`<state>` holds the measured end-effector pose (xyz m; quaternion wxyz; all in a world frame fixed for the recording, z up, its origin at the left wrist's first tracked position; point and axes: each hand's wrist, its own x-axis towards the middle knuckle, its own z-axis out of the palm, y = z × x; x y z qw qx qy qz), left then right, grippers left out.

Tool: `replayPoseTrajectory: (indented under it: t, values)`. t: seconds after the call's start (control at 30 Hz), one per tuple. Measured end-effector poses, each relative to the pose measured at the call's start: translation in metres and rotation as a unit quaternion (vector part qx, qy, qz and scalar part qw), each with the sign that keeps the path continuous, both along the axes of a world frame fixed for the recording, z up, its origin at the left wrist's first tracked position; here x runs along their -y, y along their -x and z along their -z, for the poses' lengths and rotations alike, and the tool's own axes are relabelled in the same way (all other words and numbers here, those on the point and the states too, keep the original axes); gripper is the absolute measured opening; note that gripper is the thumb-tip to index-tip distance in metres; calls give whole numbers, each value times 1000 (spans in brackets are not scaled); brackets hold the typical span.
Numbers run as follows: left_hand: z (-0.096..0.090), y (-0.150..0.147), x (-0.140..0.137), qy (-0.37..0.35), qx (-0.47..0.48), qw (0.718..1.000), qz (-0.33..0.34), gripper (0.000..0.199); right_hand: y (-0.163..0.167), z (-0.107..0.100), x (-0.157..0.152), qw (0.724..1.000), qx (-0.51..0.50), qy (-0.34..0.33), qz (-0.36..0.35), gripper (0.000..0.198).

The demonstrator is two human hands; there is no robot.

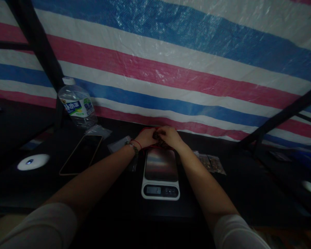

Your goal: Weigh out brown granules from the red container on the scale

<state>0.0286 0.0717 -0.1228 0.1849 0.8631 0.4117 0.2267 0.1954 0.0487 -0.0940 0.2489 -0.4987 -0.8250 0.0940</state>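
Observation:
Behind a white kitchen scale (162, 197), a red-rimmed container (150, 128) holds small dark brown pieces (160, 141). Both my hands reach into it, close together. My left hand (146, 137) is on its left side, with the fingers bent inward and their tips hidden among the pieces. From the right, my right hand (170, 137) curls its fingers down over the same pieces. What either hand pinches is too dark and small to make out. The scale's plate carries nothing, and its display is lit but blurred.
Small clear bags of brown bits (216, 164) lie right of the scale. To the left are a clear plastic bag (118, 144), a phone (81, 154), a white oval device (33, 162) and a large plastic bottle (77, 103). A striped tarp (155, 69) hangs behind the black table.

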Motion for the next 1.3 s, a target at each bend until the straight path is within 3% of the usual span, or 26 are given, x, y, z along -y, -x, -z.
replayPoseTrajectory:
  t: [0.33,0.47,0.6,0.9,1.3]
  values:
    - [2,-2,1,5,23,1000,-11,38,4,0,3,999,-10,5,-32,38]
    - [1,-2,2,15,18,999,-39,40,4,-2,3,999,18,17,-20,28]
    - [2,-2,1,13,13,999,-45,39,3,-4,2,999,46,-10,-14,17]
    - [2,-2,0,-2,11,999,-39,41,1,0,-1,996,52,-30,-68,18]
    - [3,-3,-1,5,29,999,-33,41,-2,0,-1,997,38,-39,-59,17]
